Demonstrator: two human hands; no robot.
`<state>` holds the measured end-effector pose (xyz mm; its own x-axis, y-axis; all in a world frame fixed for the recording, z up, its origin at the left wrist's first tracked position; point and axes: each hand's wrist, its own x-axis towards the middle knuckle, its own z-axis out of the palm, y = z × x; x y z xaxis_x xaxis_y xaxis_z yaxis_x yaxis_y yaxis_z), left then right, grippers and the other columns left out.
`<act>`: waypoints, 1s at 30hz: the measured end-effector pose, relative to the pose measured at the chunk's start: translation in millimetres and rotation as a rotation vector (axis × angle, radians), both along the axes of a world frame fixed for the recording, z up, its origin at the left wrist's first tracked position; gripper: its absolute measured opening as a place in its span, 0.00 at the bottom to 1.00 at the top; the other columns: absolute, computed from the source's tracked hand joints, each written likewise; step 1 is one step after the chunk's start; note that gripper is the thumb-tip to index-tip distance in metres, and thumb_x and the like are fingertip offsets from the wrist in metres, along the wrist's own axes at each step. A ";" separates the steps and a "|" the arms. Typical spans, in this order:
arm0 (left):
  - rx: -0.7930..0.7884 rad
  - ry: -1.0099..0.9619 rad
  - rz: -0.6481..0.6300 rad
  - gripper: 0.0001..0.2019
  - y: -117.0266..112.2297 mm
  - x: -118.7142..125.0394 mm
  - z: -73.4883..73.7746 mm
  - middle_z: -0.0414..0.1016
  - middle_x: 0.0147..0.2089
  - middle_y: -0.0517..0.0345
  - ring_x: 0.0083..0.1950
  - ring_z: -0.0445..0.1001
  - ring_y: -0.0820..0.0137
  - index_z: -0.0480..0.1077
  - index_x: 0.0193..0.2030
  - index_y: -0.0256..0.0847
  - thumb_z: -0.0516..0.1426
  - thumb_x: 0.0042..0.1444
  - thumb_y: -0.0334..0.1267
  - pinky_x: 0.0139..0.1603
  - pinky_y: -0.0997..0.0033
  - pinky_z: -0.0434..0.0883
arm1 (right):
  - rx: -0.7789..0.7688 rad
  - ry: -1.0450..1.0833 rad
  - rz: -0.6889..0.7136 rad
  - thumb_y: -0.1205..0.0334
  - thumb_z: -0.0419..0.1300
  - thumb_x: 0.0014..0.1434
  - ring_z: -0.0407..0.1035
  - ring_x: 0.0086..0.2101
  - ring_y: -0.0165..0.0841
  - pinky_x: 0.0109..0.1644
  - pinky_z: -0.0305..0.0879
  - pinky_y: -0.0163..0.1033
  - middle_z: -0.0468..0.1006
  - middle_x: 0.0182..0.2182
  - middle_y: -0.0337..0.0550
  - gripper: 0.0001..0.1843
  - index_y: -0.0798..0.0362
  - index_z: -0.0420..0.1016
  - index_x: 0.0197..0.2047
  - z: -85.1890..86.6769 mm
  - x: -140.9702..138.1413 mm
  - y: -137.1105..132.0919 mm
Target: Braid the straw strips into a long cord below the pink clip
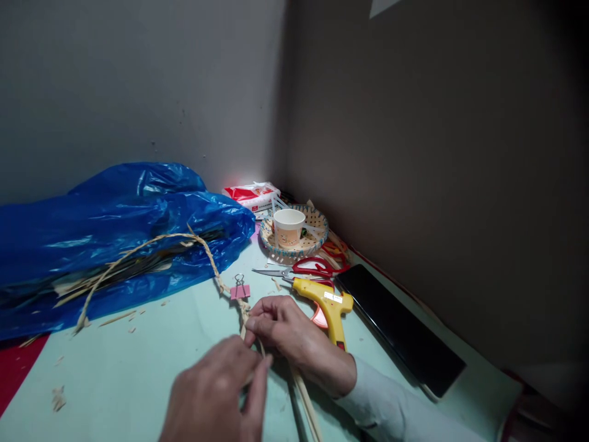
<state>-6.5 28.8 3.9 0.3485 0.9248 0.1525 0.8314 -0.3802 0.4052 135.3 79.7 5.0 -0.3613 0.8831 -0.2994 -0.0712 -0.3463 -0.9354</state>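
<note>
A thin braid of pale dried plant strips point(209, 255) arcs from the blue bag down to my hands. A pink binder clip point(240, 291) grips it just beyond my fingers. My right hand point(294, 337) is closed, pinching the braid's working end between thumb and fingers. Close by on the near side, my left hand point(214, 390) is closed around a loose strip of the same braid; it is slightly blurred and partly hides the strip. Long pale strips point(304, 402) trail from beneath my right hand toward the near edge.
A blue plastic bag point(138, 215) of dried strips lies left. Scissors point(313, 267), a yellow glue gun point(329, 301) and a black phone-like slab point(400, 331) lie right. Behind stand a woven basket point(319, 224), a paper cup point(289, 228) and a tissue pack point(253, 196). Walls meet behind the table.
</note>
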 end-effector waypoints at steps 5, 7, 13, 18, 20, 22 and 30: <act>-0.354 -0.359 0.279 0.10 41.2 -21.3 21.5 0.78 0.37 0.55 0.42 0.74 0.58 0.72 0.34 0.45 0.56 0.58 0.47 0.42 0.65 0.65 | -0.016 0.040 -0.009 0.68 0.56 0.57 0.49 0.18 0.23 0.22 0.41 0.31 0.69 0.19 0.35 0.08 0.57 0.69 0.26 -4.9 -0.7 -0.8; -0.577 -0.573 0.213 0.09 48.2 -20.6 18.6 0.77 0.33 0.57 0.38 0.74 0.61 0.71 0.34 0.43 0.57 0.56 0.46 0.41 0.66 0.66 | -0.024 0.052 -0.008 0.68 0.56 0.57 0.50 0.18 0.23 0.22 0.43 0.31 0.70 0.19 0.35 0.08 0.57 0.69 0.27 -4.9 -1.0 -1.2; -0.856 -0.909 0.237 0.11 45.7 -12.3 -0.6 0.68 0.26 0.64 0.19 0.52 0.81 0.66 0.32 0.39 0.60 0.52 0.44 0.20 0.78 0.50 | 0.297 -0.268 0.046 0.70 0.55 0.58 0.61 0.24 0.26 0.29 0.54 0.32 0.75 0.23 0.38 0.10 0.57 0.75 0.28 -8.0 4.3 0.8; -0.774 -0.795 0.269 0.13 44.9 -12.1 -9.4 0.54 0.17 0.72 0.18 0.46 0.79 0.65 0.26 0.40 0.57 0.50 0.48 0.19 0.76 0.45 | 0.520 -0.616 0.106 0.69 0.54 0.62 0.69 0.31 0.32 0.37 0.57 0.35 0.80 0.27 0.43 0.14 0.56 0.77 0.28 -2.4 6.8 -5.4; -0.692 -0.730 0.287 0.13 44.3 -11.7 -8.9 0.57 0.19 0.70 0.21 0.55 0.75 0.66 0.24 0.40 0.58 0.49 0.47 0.23 0.75 0.52 | 0.560 -0.794 0.121 0.66 0.54 0.64 0.68 0.32 0.34 0.35 0.54 0.37 0.79 0.28 0.45 0.13 0.55 0.76 0.30 2.1 6.7 -10.4; -0.621 -0.668 0.303 0.13 42.9 -11.0 -6.4 0.62 0.22 0.66 0.27 0.59 0.71 0.65 0.23 0.41 0.58 0.49 0.47 0.29 0.72 0.56 | 0.608 -0.952 0.126 0.64 0.52 0.65 0.67 0.30 0.35 0.31 0.50 0.38 0.77 0.27 0.45 0.13 0.55 0.74 0.32 5.1 6.1 -15.3; -0.567 -0.583 0.327 0.13 38.8 -5.4 -0.7 0.62 0.24 0.64 0.31 0.60 0.66 0.62 0.24 0.43 0.55 0.50 0.49 0.34 0.68 0.58 | 0.942 -1.281 0.233 0.79 0.53 0.57 0.68 0.35 0.40 0.33 0.58 0.42 0.74 0.34 0.49 0.10 0.57 0.69 0.38 13.6 -2.8 -30.5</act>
